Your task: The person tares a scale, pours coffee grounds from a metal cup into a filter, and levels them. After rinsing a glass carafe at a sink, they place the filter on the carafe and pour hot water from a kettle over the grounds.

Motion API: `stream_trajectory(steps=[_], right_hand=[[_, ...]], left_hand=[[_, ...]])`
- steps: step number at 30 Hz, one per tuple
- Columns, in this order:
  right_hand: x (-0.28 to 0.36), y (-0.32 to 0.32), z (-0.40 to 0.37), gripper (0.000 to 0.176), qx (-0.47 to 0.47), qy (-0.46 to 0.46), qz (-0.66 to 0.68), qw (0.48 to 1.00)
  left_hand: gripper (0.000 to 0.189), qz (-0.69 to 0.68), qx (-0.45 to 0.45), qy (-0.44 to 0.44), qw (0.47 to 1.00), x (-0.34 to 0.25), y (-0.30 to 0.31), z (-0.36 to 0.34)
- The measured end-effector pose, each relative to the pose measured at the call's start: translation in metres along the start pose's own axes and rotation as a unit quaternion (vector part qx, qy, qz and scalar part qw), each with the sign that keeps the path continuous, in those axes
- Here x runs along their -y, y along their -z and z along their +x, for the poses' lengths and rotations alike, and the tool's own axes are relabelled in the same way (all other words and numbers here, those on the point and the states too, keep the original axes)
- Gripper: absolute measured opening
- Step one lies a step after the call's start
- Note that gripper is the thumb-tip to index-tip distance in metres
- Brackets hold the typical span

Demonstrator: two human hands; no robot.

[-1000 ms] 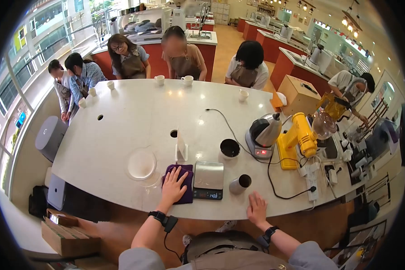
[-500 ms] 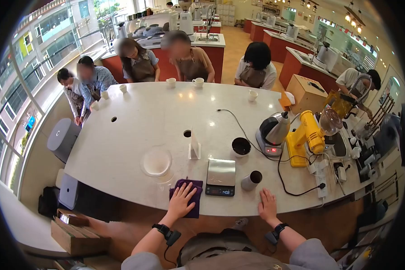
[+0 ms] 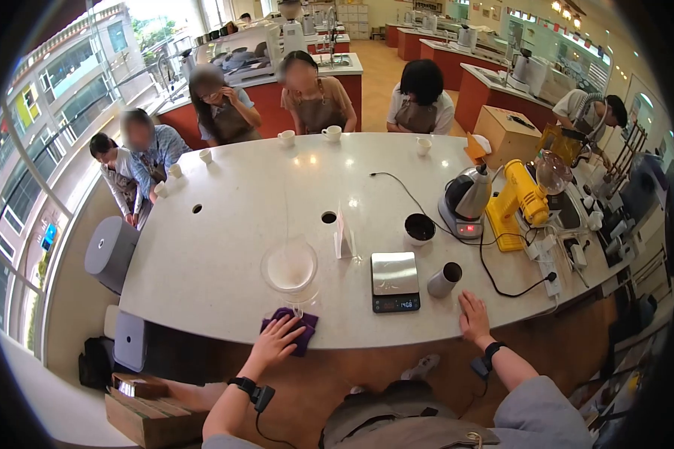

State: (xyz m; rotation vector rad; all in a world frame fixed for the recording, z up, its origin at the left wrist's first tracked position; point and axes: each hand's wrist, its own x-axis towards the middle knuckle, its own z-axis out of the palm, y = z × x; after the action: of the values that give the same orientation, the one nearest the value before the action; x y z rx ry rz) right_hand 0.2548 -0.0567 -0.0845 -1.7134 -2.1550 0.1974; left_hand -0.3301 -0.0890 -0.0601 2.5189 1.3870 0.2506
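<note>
Purple cloth under left hand, at surface edge; left hand's fingers spread, pressing flat, not gripping. Right hand open, empty, resting on edge. Between hands, beyond them: scale, grey cup.

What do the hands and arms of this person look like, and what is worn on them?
The left hand and right hand wear no gloves. Each wrist has a black band and a small dark box with a thin dark cable. The sleeves are short and grey. I cannot read any marking.
</note>
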Motion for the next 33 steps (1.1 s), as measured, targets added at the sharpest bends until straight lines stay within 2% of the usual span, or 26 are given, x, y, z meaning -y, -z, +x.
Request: stream_trajectory(steps=[6,11,14,16,18,20,22,26,30,33], right_hand=[[-0.001,0.001,0.002,0.060,-0.003,-0.004,-0.019,1.000],[0.003,0.004,0.000,0.059,-0.001,-0.003,-0.007,1.000],[0.003,0.004,0.002,0.057,0.003,-0.010,-0.010,1.000],[0.000,0.002,0.004,0.057,0.002,-0.008,-0.017,1.000],[-0.002,-0.001,0.001,0.056,0.005,-0.006,-0.022,1.000],[0.000,0.003,0.003,0.056,0.008,-0.009,-0.012,1.000],[-0.002,0.003,0.006,0.056,0.008,-0.010,-0.008,1.000],[-0.002,0.006,0.005,0.058,0.015,0.000,-0.007,1.000],[-0.007,0.004,0.004,0.061,0.021,0.003,-0.020,1.000],[-0.005,0.004,0.004,0.062,0.015,0.010,-0.019,1.000]], left_hand=[[0.055,0.009,0.011,0.065,0.998,0.070,0.032,-0.022],[0.058,0.021,-0.002,0.142,0.990,0.129,0.046,-0.004],[0.061,0.038,-0.007,0.162,0.986,0.123,0.052,0.013],[0.062,0.111,-0.036,0.198,0.973,0.109,0.043,0.016],[0.062,0.096,-0.169,0.280,0.940,0.089,0.015,0.012],[0.063,0.073,-0.134,0.432,0.889,0.067,-0.007,0.007],[0.069,0.082,-0.120,0.480,0.865,0.045,-0.009,0.012],[0.071,0.090,-0.091,0.525,0.841,0.050,-0.002,0.031],[0.064,0.091,-0.105,0.540,0.830,0.062,0.002,0.044],[0.062,0.106,-0.084,0.542,0.829,0.079,0.004,0.053]])
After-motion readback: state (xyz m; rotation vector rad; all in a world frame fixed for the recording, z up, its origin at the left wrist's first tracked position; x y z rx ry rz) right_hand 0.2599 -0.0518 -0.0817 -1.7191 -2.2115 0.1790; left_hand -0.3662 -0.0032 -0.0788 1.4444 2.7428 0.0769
